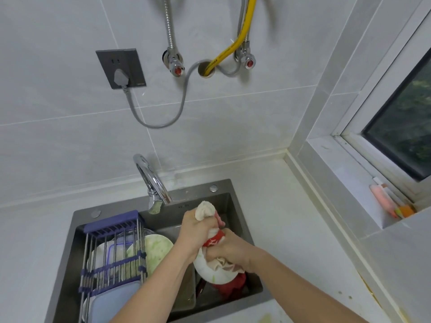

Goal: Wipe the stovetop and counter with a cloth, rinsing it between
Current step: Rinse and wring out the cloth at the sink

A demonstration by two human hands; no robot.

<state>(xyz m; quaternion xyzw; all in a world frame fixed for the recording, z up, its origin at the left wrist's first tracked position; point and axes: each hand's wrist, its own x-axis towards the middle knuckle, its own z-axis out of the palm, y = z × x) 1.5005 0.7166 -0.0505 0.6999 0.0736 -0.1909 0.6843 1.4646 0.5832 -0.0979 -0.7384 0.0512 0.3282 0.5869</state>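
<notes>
Both hands grip one twisted cloth (211,231) above the dark sink (235,210). Fingers of the left hand (194,231) curl round its upper part, just below the cream knob of fabric that bulges out on top; the right hand (227,249) clenches the lower part, with crumpled cream folds spilling out under its fingers. Wrung into a tight rope between the two fists, the cloth is cream with a red band bearing white marks, too small and creased to read.

Yellow hose (235,46) on the wall carries dark printing, also unreadable. A grey plug (120,78) sits in the dark wall socket (121,67).

Inside the sink, a wire rack with blue trim (112,252) on the left holds pale plates and a clear lid, with a green-smeared plate (156,248) leaning at its right edge. Beneath the hands lies a white bowl (214,273) with something red (233,285) beside it. The chrome faucet (151,180) arches over the basin's back rim.
</notes>
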